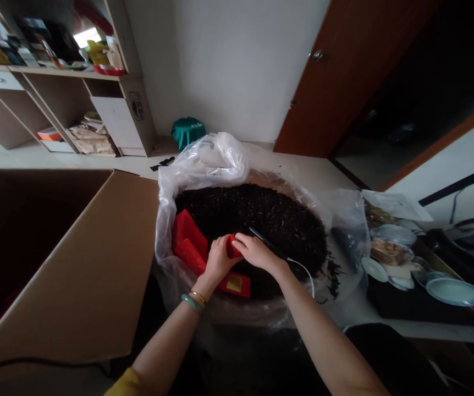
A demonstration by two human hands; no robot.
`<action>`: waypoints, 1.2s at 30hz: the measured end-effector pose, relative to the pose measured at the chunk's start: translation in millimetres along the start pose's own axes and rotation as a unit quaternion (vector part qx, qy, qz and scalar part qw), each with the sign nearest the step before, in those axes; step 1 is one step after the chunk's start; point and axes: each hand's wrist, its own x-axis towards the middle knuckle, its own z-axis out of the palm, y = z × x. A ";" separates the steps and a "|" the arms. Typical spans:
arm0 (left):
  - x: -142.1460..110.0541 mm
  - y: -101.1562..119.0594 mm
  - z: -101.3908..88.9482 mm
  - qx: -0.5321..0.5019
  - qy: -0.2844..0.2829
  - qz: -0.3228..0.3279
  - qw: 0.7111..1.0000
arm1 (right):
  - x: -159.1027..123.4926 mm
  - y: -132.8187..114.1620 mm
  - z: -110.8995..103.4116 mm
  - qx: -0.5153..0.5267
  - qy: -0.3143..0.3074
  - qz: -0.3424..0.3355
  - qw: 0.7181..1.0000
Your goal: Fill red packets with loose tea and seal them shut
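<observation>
Head view: I have both bare hands in sight, meeting low over a broad heap of dark, dry shreds bundled in a clear plastic bag. The left hand has its fingers curled nearly closed around a small red item — I see only a part of it, the rest being covered. The right hand comes in from the other side, its fingers bent and bunched, touching the same red item; how much of the grip is its own I can't tell from where I sit. The two hands are close together, their fingertips nearly meeting.

Just left of the hands, red packets lie inside the bag, against its side. Below the left hand I make out another red packet with a gold patch — partly hidden under the wrist, which wears a green bangle. A slim dark object lies on the shreds beyond the right hand, and a white cable shows past the right wrist. Left of the bag stands an open cardboard box.
</observation>
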 end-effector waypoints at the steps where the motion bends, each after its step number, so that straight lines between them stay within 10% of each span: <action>1: -0.2 0.2 0.0 -0.003 -0.002 0.003 1.000 | -1.5 -2.0 -0.9 -0.008 -0.006 0.001 1.000; 7: 0.8 0.8 -1.6 -0.013 0.006 -0.011 1.000 | -9.2 -11.7 -3.3 -0.080 0.066 -0.016 0.994; 16: 0.3 0.0 -4.9 0.011 -0.020 -0.006 1.000 | 1.0 -20.8 -8.3 -0.135 -0.069 -0.009 0.988; 24: 3.1 2.7 -4.6 0.023 0.018 -0.029 0.999 | -9.2 -21.5 -11.2 -0.129 0.045 -0.032 0.990; 28: 1.9 5.4 -6.0 0.009 0.037 -0.015 0.999 | -11.1 -19.0 -1.4 -0.168 0.001 -0.013 0.986; 36: 5.4 9.1 -16.0 -0.236 -0.060 -0.035 0.969 | -6.2 -5.0 1.1 -0.210 0.013 -0.053 0.976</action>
